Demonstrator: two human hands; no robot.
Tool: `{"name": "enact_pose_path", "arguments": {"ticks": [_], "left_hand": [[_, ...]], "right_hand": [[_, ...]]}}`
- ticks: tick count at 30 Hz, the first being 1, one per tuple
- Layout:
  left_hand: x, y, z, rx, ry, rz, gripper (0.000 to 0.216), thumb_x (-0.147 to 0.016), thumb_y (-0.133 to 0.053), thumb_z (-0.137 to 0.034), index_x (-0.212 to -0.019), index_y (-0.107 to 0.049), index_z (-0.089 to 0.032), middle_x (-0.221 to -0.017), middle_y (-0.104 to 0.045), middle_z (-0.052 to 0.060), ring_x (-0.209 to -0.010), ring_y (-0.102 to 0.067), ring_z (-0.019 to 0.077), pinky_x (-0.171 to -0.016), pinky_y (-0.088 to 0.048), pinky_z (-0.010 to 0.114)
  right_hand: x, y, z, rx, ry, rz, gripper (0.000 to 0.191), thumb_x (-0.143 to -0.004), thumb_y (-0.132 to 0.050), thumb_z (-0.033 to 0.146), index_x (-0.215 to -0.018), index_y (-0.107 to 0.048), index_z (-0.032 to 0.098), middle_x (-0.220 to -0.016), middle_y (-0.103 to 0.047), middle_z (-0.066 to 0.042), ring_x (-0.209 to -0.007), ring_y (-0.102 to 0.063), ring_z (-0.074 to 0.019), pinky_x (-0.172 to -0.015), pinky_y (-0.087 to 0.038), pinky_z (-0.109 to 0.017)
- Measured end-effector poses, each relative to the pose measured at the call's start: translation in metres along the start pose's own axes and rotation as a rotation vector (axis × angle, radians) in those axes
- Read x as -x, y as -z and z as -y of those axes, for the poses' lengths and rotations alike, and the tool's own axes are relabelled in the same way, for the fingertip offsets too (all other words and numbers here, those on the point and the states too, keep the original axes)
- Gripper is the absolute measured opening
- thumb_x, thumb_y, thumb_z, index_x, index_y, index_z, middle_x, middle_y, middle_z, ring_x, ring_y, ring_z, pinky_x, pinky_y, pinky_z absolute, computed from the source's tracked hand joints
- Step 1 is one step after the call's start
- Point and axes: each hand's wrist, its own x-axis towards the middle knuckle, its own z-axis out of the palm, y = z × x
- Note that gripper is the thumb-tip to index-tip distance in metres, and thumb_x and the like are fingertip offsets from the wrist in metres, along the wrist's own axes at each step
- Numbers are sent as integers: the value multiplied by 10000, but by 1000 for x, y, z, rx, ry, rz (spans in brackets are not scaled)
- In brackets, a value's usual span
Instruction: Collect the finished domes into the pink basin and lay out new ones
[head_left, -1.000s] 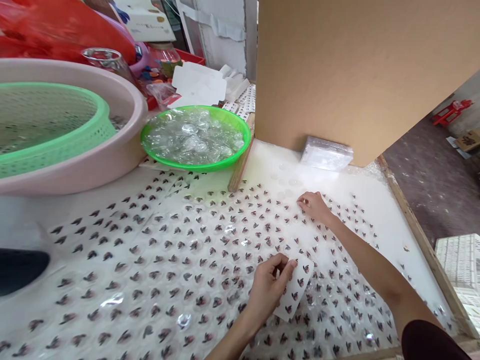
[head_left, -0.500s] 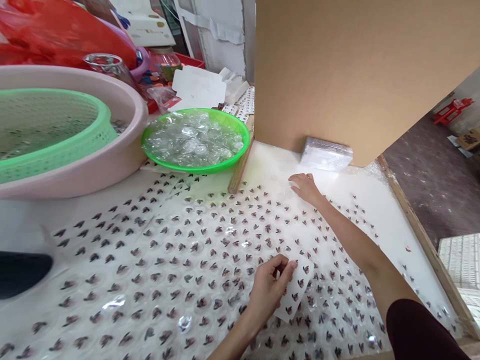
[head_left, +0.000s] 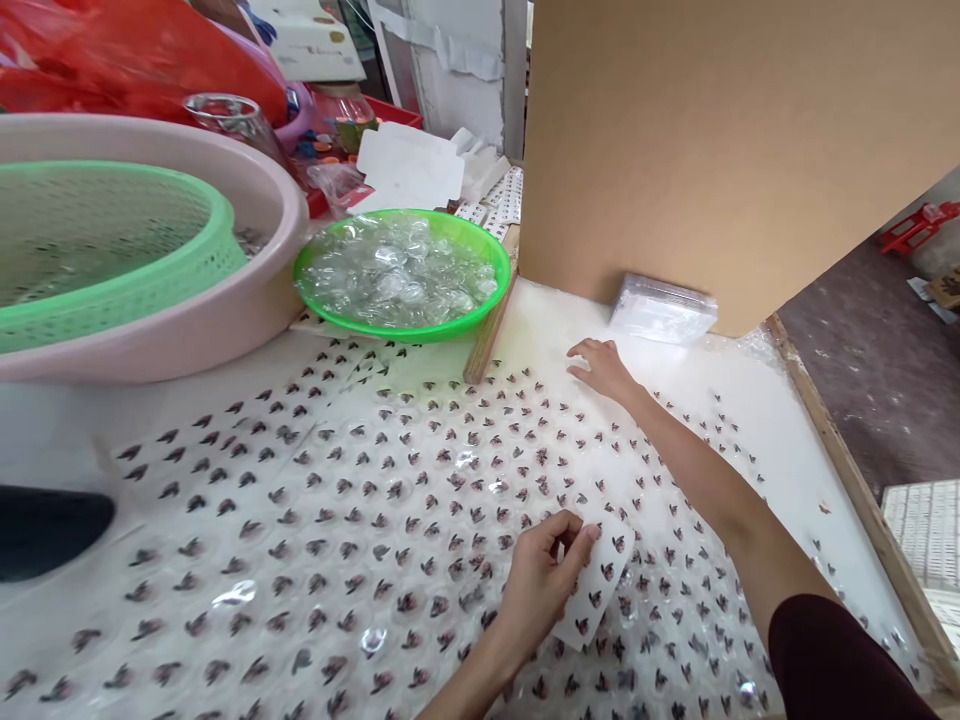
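My left hand [head_left: 546, 580] pinches a small white sticker sheet [head_left: 600, 580] printed with dark bird-like marks, held just above the table near the front. My right hand [head_left: 598, 366] reaches far forward, fingers curled down on the white surface [head_left: 720, 370] beside clear domes, just before the cardboard wall [head_left: 712, 140]; what is under its fingertips is hidden. The table is covered with printed sheets [head_left: 337, 500] bearing rows of the same marks, many topped with clear glass domes.
A green plastic dish [head_left: 405, 325] full of clear domes stands at the back centre. A pink basin [head_left: 225, 310] holding a green mesh basket [head_left: 112, 250] sits at back left. A stack of clear packets [head_left: 664, 308] leans against the cardboard. A wooden rim [head_left: 847, 470] bounds the right side.
My right hand has moved away from me, from the printed rows up to the bare white area near the cardboard. The left hand still holds the small sheet in the same spot.
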Motion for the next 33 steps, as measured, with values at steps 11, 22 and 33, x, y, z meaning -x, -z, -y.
{"name": "enact_pose_path", "arguments": {"ticks": [11,22,33], "left_hand": [[0,1,-5,3,36,4,381,-873,-556,-478,-632,-505,-188,-585,-458,-21,-562,-387,116,-543,-334,226],[0,2,-5,18,24,-13,387,-880,-570,-472,-625,-508,-187,-577,-482,-14,-549,-405,114,-526,-354,221],[0,2,-8,43,25,-6,380,-882,-575,-448,-618,-501,-186,-579,-477,-16,-550,-412,112,-515,-359,214]], "right_hand": [[-10,-9,3,-159,-173,16,199,-925,-506,163,-1052,-642,233,-934,-715,-6,-885,-646,-194,-972,-377,-393],[-37,-23,28,53,33,42,172,-947,-531,160,-1068,-651,173,-1173,-673,-126,-1114,-587,-280,-979,-342,-419],[-54,-16,5,-68,-145,-83,194,-937,-526,195,-1077,-661,191,-1142,-678,-104,-1059,-614,-271,-995,-387,-444]]}}
